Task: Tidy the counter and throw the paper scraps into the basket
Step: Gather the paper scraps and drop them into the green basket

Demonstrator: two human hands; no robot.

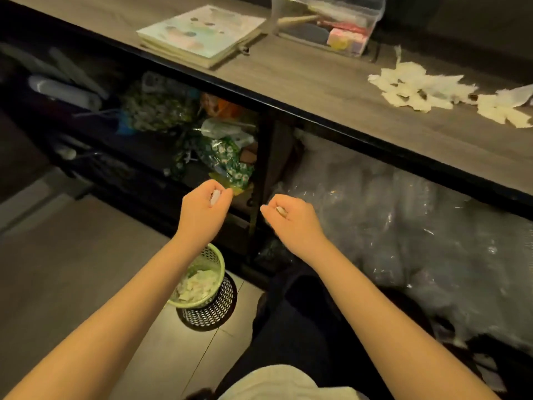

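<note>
A green mesh basket (217, 256) stands on the floor below my forearms, partly hidden by my left arm, with several pale paper scraps (199, 282) inside. My left hand (203, 207) hovers above the basket, fingers curled around a small white scrap (215, 196). Just to its right, at about the same height, my right hand (290, 216) pinches another small scrap (280, 209). A pile of torn cream paper scraps (418, 88) lies on the grey wooden counter (317, 79) at the upper right.
A stack of books (202, 33) and a clear plastic box (326, 21) of supplies sit at the counter's back. Under the counter are shelves with wrapped bags (227, 160) and a mass of clear plastic wrap (403, 226). Tiled floor lies to the left.
</note>
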